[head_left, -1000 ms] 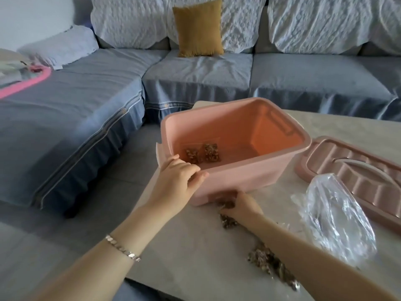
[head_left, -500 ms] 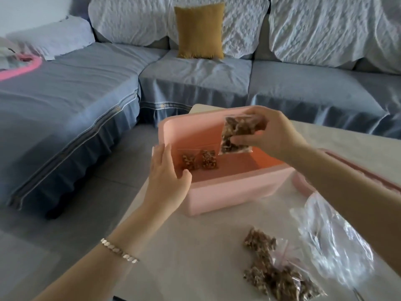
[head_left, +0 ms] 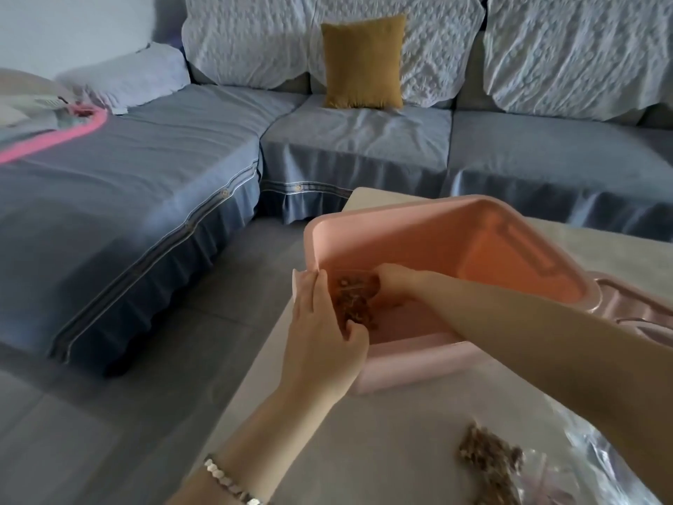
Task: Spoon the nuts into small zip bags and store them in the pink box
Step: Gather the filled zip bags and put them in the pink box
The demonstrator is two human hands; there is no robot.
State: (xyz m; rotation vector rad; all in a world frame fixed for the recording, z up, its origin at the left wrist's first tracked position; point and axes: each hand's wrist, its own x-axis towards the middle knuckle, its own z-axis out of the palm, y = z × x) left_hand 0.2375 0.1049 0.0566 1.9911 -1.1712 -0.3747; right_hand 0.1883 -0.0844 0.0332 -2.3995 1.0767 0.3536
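Observation:
The pink box stands open on the table. My left hand holds its near-left corner: the fingers lie straight against the outer wall and the thumb hooks over the rim. My right hand reaches down inside the box and grips a small zip bag of nuts low in that same corner. Any bags beneath it are hidden. More filled zip bags of nuts lie on the table at the lower right.
The box's pink lid lies to the right of the box. A crumpled clear plastic bag sits at the bottom right. The beige table ends at its left edge above the floor. Behind it are a blue sofa and a yellow cushion.
My right hand picked a nut bag up from the table, carried it over the rim and lowered it into the box. My left hand stayed at the box's corner.

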